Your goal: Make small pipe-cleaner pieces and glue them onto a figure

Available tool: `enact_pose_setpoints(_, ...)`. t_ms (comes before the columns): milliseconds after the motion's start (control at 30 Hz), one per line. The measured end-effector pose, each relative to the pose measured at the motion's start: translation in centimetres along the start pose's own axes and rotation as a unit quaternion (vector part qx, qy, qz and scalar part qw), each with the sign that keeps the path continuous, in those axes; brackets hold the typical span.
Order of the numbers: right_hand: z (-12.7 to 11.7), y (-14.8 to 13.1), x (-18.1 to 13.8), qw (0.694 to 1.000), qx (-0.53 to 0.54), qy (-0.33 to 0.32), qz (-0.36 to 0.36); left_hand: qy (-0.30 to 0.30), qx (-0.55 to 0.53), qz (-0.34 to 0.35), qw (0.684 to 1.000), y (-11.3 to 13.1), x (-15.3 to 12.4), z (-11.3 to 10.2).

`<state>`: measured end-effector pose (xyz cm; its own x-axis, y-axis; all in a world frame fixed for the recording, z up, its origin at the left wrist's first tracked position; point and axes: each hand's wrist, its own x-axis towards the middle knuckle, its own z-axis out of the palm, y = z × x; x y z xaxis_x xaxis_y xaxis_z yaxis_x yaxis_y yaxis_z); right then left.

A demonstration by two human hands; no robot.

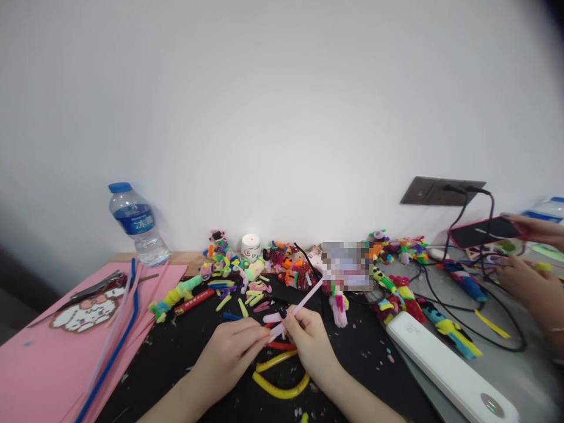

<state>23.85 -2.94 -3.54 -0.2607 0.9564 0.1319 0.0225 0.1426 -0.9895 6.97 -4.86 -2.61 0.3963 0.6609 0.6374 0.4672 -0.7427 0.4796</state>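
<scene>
Over the black mat (152, 364), my left hand (233, 352) and my right hand (311, 341) come close together on a pale pink pipe cleaner (308, 296). My left fingers pinch its lower, bent part. Thumb and fingers of my right hand grip it higher up, and its long end points up and right. Just below lie a yellow bent strip (282, 392) and a red strip (282, 346). Short yellow, pink and purple pipe cleaner pieces (253, 294) are scattered beyond my hands.
Scissors (88, 292) and long blue pipe cleaners (134, 294) rest on pink sheets (26, 376) at left, near a water bottle (140, 226). Fuzzy figures (180, 291) line the wall. A white device (449, 364), cables and another person's hands (524, 288), one with a phone (484, 232), are at right.
</scene>
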Motion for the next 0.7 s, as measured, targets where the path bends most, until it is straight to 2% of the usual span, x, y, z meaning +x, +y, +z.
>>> enact_pose_setpoints(167,-0.1,-0.1,-0.1,1.0,-0.016,0.003,-0.011,-0.009,0.004,-0.004,1.0,0.0,0.0,0.2)
enact_pose_setpoints(300,-0.2,-0.3,0.0,0.999,-0.04,0.016,-0.023,-0.026,0.01,-0.055,0.998,-0.3,0.0,-0.2)
enact_pose_setpoints(400,-0.3,-0.3,0.1,0.996,-0.077,0.021,-0.039,0.026,0.044,-0.111,0.992,-0.7,0.0,-0.7)
enact_pose_setpoints(500,-0.3,-0.2,0.1,0.992,-0.113,0.0,-0.052,0.055,0.041,-0.117,0.991,-0.9,0.1,-0.9)
enact_pose_setpoints(600,-0.2,-0.2,0.0,0.988,-0.136,-0.025,-0.067,-0.014,-0.033,-0.111,0.993,-0.5,0.4,-0.7)
enact_pose_setpoints(700,-0.1,-0.2,0.0,0.985,-0.15,-0.029,-0.079,-0.065,-0.089,-0.147,0.983,0.0,0.8,-0.3)
